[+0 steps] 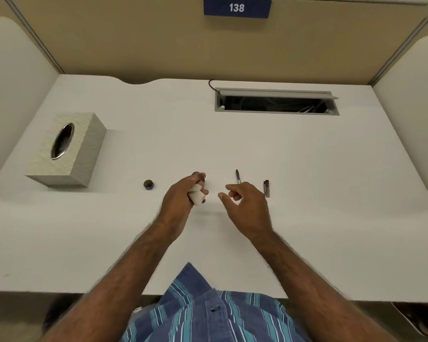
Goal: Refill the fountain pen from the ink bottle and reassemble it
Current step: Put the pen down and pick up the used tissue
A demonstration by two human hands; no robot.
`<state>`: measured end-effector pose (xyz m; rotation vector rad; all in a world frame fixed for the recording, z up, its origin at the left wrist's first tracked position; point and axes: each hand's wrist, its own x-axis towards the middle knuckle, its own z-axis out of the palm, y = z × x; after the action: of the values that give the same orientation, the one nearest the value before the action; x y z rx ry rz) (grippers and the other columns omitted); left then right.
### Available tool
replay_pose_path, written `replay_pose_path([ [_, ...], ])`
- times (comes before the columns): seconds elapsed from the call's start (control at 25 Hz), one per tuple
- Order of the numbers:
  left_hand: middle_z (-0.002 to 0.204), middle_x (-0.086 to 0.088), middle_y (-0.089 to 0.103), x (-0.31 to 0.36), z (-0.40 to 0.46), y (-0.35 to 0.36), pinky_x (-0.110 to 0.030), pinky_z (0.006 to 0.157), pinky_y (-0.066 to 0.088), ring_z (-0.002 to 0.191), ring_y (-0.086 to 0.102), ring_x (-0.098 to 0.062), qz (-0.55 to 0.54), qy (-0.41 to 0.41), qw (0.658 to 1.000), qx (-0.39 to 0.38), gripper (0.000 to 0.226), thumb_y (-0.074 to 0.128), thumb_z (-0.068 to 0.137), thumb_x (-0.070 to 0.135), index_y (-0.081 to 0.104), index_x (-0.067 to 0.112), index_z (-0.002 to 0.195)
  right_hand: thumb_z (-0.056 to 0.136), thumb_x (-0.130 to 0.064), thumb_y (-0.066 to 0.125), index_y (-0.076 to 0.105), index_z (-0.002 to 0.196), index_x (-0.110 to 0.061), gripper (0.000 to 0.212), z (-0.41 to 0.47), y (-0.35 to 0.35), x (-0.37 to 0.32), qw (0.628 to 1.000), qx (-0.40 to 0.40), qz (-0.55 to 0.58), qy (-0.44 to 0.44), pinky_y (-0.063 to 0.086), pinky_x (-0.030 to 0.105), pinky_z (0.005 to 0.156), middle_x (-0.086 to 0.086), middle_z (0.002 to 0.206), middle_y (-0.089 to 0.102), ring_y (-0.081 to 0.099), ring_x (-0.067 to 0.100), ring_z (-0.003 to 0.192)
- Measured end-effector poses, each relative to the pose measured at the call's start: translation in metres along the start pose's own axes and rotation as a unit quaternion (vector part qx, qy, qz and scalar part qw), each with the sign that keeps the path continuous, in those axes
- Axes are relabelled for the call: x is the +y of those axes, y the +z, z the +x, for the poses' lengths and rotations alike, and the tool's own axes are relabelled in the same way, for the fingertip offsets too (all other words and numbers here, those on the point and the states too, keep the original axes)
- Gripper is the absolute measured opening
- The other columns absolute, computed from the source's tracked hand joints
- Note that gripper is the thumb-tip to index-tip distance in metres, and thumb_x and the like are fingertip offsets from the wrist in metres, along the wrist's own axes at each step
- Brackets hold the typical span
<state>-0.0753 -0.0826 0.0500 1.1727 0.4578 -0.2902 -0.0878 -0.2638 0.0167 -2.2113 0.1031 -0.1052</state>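
My left hand (183,196) is closed around a folded white tissue (196,197), and its fingertips reach over the ink bottle (196,174), which is mostly hidden behind them. The bottle's dark round cap (148,185) lies on the desk to the left. The fountain pen's nib section (238,176) lies on the desk, tip pointing away, just beyond my right hand (245,206). That hand hovers with fingers loosely curled and apart, holding nothing. The pen's dark cap (266,188) lies to the right of it.
A grey tissue box (84,149) with an oval opening stands at the left. An open cable tray (277,102) is sunk into the white desk (307,218) at the back right. Beige partition walls enclose the desk on three sides.
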Motion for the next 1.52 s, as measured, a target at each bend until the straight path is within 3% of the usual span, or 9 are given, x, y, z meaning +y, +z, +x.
replay_pose_path([
  [0.16,0.135,-0.011,0.070,-0.014,-0.020,-0.017,-0.041,0.104,0.055,0.126,0.068,-0.028,0.000,0.034,0.999,0.014,0.041,0.041,0.104,-0.004,0.062,0.009,0.137,0.084,-0.034,0.089,0.080,0.116,-0.025,0.034,-0.018,0.000,-0.023,0.986,-0.126,0.067,-0.085,0.047,0.008,0.073,-0.012,0.093,0.073,0.070,0.010,0.085],
  [0.28,0.139,-0.008,0.070,-0.018,-0.040,-0.035,-0.043,0.111,0.052,0.131,0.066,-0.028,0.008,0.037,0.999,0.035,0.041,0.049,0.105,-0.001,0.059,0.010,0.143,0.083,-0.035,0.089,0.080,0.120,-0.026,0.039,-0.029,0.009,-0.044,0.975,-0.175,0.072,-0.114,0.053,0.013,0.074,-0.014,0.095,0.075,0.070,0.011,0.086],
  [0.48,0.140,-0.011,0.069,-0.015,-0.078,-0.084,-0.045,0.116,0.049,0.130,0.067,-0.028,0.007,0.046,0.997,0.059,0.037,0.054,0.109,0.016,0.060,0.008,0.145,0.088,-0.025,0.084,0.083,0.113,-0.029,0.025,-0.051,0.045,-0.078,0.970,-0.195,0.057,-0.137,0.057,0.015,0.079,-0.024,0.090,0.073,0.072,0.004,0.088],
  [0.68,0.124,-0.020,0.077,-0.010,-0.122,-0.157,-0.045,0.111,0.054,0.117,0.075,-0.030,-0.043,0.059,0.993,0.089,0.029,0.049,0.109,0.012,0.070,0.001,0.126,0.093,-0.031,0.080,0.084,0.110,-0.029,0.018,-0.081,0.095,-0.117,0.963,-0.229,0.044,-0.135,0.053,0.009,0.078,-0.015,0.100,0.081,0.072,-0.001,0.090],
  [1.0,0.092,-0.004,0.085,-0.038,-0.201,-0.280,-0.037,0.081,0.068,0.093,0.082,-0.027,-0.006,0.095,0.938,0.333,0.009,0.081,0.091,0.011,0.083,0.016,0.098,0.089,-0.037,0.082,0.083,0.097,-0.034,0.008,-0.159,0.193,-0.181,0.924,-0.337,0.033,-0.180,0.051,0.006,0.071,-0.029,0.087,0.075,0.071,-0.006,0.088],
  [1.16,0.085,0.011,0.083,-0.072,-0.235,-0.348,-0.032,0.077,0.066,0.084,0.079,-0.007,0.092,0.073,0.901,0.417,0.011,0.088,0.081,0.032,0.084,0.026,0.089,0.091,-0.027,0.081,0.083,0.103,-0.032,0.013,-0.198,0.251,-0.197,0.886,-0.412,-0.028,-0.210,0.054,0.010,0.071,-0.022,0.097,0.076,0.070,-0.002,0.089],
  [1.28,0.078,0.014,0.079,-0.095,-0.260,-0.394,-0.034,0.072,0.065,0.077,0.075,-0.004,0.149,0.062,0.864,0.477,0.022,0.081,0.080,0.051,0.080,0.029,0.085,0.092,-0.024,0.080,0.082,0.110,-0.029,0.019,-0.226,0.297,-0.205,0.864,-0.446,-0.064,-0.224,0.059,0.019,0.081,-0.016,0.105,0.077,0.069,0.001,0.093],
  [1.4,0.092,0.009,0.080,-0.114,-0.278,-0.434,-0.043,0.083,0.063,0.090,0.075,-0.013,0.200,0.053,0.848,0.488,0.036,0.066,0.090,0.056,0.079,0.025,0.101,0.093,-0.022,0.079,0.082,0.114,-0.026,0.022,-0.247,0.342,-0.210,0.837,-0.472,-0.120,-0.251,0.055,0.022,0.083,-0.009,0.112,0.078,0.068,0.004,0.097],
  [1.52,0.138,-0.010,0.071,-0.130,-0.295,-0.463,-0.045,0.107,0.055,0.129,0.066,-0.028,0.259,0.008,0.849,0.460,0.057,0.064,0.098,0.046,0.061,0.016,0.146,0.093,-0.021,0.078,0.081,0.114,-0.023,0.022,-0.262,0.378,-0.210,0.815,-0.494,-0.176,-0.247,0.051,0.022,0.082,-0.005,0.112,0.078,0.068,0.009,0.099],
])
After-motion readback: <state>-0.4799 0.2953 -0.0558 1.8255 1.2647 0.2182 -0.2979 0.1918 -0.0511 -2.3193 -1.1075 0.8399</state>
